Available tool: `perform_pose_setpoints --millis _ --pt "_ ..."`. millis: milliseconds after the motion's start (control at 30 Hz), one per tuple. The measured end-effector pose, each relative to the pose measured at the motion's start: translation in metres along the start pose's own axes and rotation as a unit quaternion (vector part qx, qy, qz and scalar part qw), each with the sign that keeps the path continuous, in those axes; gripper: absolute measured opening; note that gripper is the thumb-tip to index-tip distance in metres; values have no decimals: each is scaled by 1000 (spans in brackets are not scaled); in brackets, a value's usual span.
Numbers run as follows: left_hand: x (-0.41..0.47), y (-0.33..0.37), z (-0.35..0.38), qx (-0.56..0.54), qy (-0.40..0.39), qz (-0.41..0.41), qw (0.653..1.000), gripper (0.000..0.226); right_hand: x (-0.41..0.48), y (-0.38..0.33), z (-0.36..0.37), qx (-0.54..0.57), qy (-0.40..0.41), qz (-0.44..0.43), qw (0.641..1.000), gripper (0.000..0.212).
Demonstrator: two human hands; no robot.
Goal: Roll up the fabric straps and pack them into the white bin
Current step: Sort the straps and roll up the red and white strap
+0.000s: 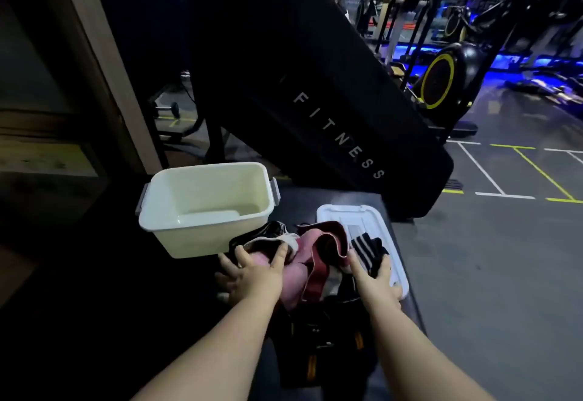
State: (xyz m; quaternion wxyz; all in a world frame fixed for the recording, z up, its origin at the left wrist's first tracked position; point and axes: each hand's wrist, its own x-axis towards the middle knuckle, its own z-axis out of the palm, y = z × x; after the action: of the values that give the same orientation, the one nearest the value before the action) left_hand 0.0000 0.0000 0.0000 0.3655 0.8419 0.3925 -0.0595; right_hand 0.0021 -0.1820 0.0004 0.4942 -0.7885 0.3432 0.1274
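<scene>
A white bin (176, 233) stands empty on the dark bench, left of centre. In front of it lies a heap of fabric straps: a pink and maroon one (315, 252), a black and white one (271, 236) and a black strap with white stripes (367, 247). My left hand (252, 277) rests on the left side of the heap, fingers spread over the pink fabric. The fingers of my right hand (375, 277) lie on the black striped strap. Black straps with yellow marks (328, 347) lie nearer to me.
The bin's white lid (353, 216) lies flat under the right side of the heap. A tall black panel (315, 91) marked FITNESS leans behind the bench. Gym machines (448, 82) and a floor with painted lines fill the right. A wooden frame (94, 53) stands at left.
</scene>
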Motion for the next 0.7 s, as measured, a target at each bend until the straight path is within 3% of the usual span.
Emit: perform_pose_setpoints --millis 133,333,433,700 --pt "17 -11 19 -78 -2 4 997 103 12 11 26 17 27 -57 998 102" --pt "39 -26 42 -117 -8 45 992 90 24 30 52 -27 75 -94 992 102" --pt "42 -32 55 -130 -20 59 990 89 28 37 59 -4 87 -120 989 92" --pt "47 -42 71 -209 25 121 970 97 47 58 79 45 127 -205 969 80"
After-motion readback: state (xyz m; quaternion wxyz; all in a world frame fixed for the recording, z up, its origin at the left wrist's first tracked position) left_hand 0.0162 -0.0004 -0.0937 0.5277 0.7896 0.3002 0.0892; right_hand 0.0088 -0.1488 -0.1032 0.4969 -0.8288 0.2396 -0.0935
